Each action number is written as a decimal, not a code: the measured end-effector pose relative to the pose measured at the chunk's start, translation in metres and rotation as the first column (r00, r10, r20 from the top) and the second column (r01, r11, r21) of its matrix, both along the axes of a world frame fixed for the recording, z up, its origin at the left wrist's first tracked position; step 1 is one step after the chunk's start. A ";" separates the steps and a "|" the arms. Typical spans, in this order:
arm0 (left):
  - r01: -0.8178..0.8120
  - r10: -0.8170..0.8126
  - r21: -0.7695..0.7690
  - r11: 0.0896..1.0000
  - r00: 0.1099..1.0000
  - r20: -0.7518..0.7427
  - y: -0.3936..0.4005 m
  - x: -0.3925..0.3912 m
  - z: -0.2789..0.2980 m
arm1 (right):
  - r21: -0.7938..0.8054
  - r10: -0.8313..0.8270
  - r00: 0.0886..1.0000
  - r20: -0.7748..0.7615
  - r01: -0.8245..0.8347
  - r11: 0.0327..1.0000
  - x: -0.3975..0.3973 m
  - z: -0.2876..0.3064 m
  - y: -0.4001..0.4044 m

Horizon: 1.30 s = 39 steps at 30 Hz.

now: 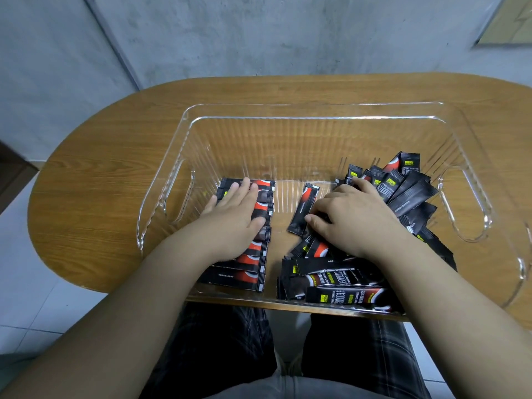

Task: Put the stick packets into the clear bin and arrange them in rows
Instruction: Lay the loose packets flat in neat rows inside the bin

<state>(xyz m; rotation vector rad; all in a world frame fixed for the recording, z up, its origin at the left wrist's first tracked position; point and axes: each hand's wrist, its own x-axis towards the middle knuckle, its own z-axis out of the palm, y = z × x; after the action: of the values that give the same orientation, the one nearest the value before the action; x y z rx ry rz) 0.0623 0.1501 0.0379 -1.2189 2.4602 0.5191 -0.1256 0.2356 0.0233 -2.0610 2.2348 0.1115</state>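
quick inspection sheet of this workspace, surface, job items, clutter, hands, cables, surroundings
surface: wooden table with rounded ends; nothing lies on it but the bin
bin: clear bin sits on the table, its ribbed walls see-through
job's things: neat row of packets stacked side by side at the bin's left; loose pile of packets jumbled at its right; single packet lying alone in the middle
clutter: nothing seen
hands: left hand lies flat, palm down, on the neat row; right hand is on the loose pile, fingers curled, thumb beside the single packet; whether it grips one cannot be told
cables: nothing seen
surroundings: grey wall behind, pale tiled floor below
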 end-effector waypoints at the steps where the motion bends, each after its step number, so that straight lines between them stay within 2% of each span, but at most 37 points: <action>1: 0.028 -0.029 0.026 0.999 1.000 0.011 0.004 0.005 0.004 | -0.001 0.000 1.000 0.000 0.000 1.000 0.000 0.000 0.000; 4: 0.079 -0.086 0.103 0.992 0.994 0.061 0.019 0.019 0.010 | 0.001 0.001 1.000 0.003 -0.001 1.000 0.000 0.000 0.000; 10: 0.091 -0.109 0.148 0.985 0.987 0.120 0.032 0.024 0.009 | -0.002 0.000 1.000 0.006 0.000 1.000 0.000 0.000 0.000; 22: 0.073 -0.080 0.177 0.981 0.996 0.030 0.032 0.034 0.010 | 0.001 -0.003 1.000 -0.007 0.003 1.000 0.001 0.001 0.000; 28: 0.057 -0.071 0.209 0.976 0.996 0.062 0.031 0.034 0.012 | 0.011 -0.007 1.000 -0.007 0.007 1.000 0.001 0.001 0.000; 31: 0.056 -0.060 0.170 0.984 0.998 0.015 0.029 0.033 0.016 | 0.014 -0.008 1.000 0.001 0.008 1.000 0.001 0.001 0.000; 33: 0.089 -0.089 0.044 0.995 0.996 -0.003 0.027 0.025 0.020 | 0.017 -0.010 1.000 0.001 0.010 1.000 0.002 0.001 0.000; 36: 0.136 -0.145 -0.082 0.987 0.982 -0.124 0.026 0.003 0.028 | 0.016 -0.018 1.000 0.001 0.018 1.000 0.002 0.002 0.001; 37: 0.151 -0.162 -0.076 0.986 0.972 -0.168 0.028 -0.005 0.030 | 0.014 -0.023 1.000 0.002 0.023 1.000 0.003 0.002 0.001; 39: 0.147 -0.134 0.034 0.989 0.958 -0.253 0.034 -0.020 0.031 | 0.015 -0.038 0.999 0.010 0.038 0.999 0.003 0.003 0.000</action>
<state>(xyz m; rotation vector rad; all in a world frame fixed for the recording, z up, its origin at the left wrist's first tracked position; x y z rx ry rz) 0.0427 0.1842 0.0687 -1.0012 2.6981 0.7320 -0.1225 0.2359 0.0261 -2.0059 2.2583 0.1140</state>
